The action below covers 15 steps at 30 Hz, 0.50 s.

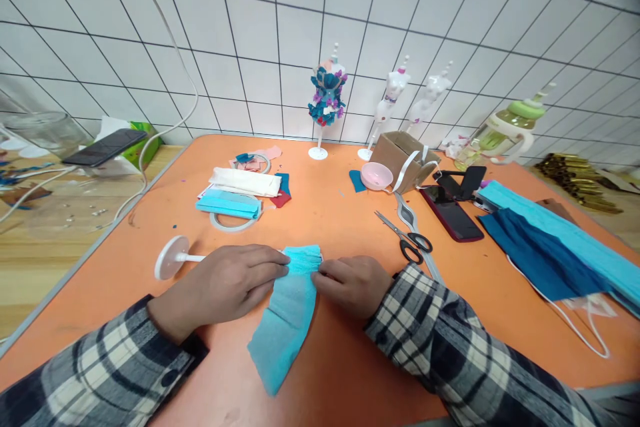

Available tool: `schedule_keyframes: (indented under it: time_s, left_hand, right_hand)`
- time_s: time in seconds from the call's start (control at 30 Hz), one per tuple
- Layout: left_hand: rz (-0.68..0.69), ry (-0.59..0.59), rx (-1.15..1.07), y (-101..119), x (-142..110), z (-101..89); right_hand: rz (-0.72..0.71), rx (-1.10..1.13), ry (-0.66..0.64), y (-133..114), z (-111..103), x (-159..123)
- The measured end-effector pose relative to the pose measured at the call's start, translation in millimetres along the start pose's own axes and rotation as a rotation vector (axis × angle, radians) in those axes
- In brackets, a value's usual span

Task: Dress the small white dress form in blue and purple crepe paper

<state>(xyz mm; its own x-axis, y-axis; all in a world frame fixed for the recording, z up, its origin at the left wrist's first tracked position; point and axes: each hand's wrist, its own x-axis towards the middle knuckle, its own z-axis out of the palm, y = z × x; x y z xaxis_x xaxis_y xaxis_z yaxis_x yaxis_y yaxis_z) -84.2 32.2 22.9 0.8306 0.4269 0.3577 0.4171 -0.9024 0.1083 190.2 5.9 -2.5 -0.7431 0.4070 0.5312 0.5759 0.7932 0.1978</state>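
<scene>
A pleated turquoise piece of mask fabric (287, 320) lies on the orange table (330, 373), fanned out toward me. My left hand (225, 283) is closed over its gathered top edge and over a white mannequin stand (173, 257) lying on its side. My right hand (353, 283) pinches the same gathered edge from the right, fingers curled. Whatever lies under the left palm is hidden.
Black-handled scissors (405, 238) lie just right of my hands. Further back are stacked face masks (235, 197), a decorated mannequin (326, 97), two bare white mannequins (395, 93), a cardboard box (400, 160), a pink bowl (377, 175), a phone (453, 213) and blue masks (550, 247).
</scene>
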Motion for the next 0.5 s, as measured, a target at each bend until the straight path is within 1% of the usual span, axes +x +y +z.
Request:
schedule_keyframes:
  time_s: [0.17,0.27,0.5]
  left_hand:
    - [-0.004,-0.004,0.005,1,1,-1.0]
    - [-0.020,-0.027,-0.001,4,3,-2.1]
    - [-0.045,-0.089,0.049,9,4,-1.1]
  right_hand:
    - [0.004,-0.001,0.051,-2,0,0]
    - [0.009,-0.011,0.070,-4,-2,2]
    - [0.010,-0.050,0.070,-11,-4,5]
